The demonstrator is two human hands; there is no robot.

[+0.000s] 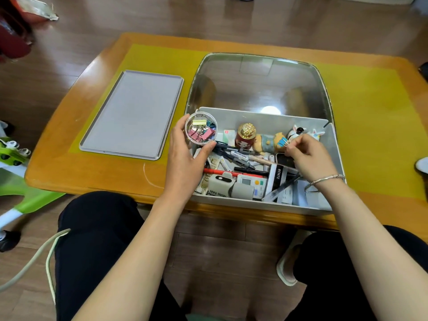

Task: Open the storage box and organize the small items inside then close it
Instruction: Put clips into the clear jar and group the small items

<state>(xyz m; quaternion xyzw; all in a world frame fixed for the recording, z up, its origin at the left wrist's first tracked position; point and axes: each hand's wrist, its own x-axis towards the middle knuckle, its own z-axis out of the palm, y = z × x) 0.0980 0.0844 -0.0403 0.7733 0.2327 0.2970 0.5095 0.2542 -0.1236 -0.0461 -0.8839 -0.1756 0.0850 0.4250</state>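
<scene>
A white storage box [337, 158] stands open on the table, its clear lid [259, 82] tipped up behind it. Inside lie pens, a red marker, a mini fan, a small timer, figurines and a red jar with a gold cap [246, 135]. My left hand [185, 156] grips a round clear tub [201, 131] of coloured binder clips over the box's left rim. My right hand [308, 156] pinches a small blue binder clip [283, 142] above the box's right half, beside a doll figurine [266, 142].
A flat grey tray [134, 112] lies on the yellow mat [370, 112] left of the box. The orange wooden table's front edge [92, 181] is near my knees. A green and white plastic chair [20, 181] stands at the left.
</scene>
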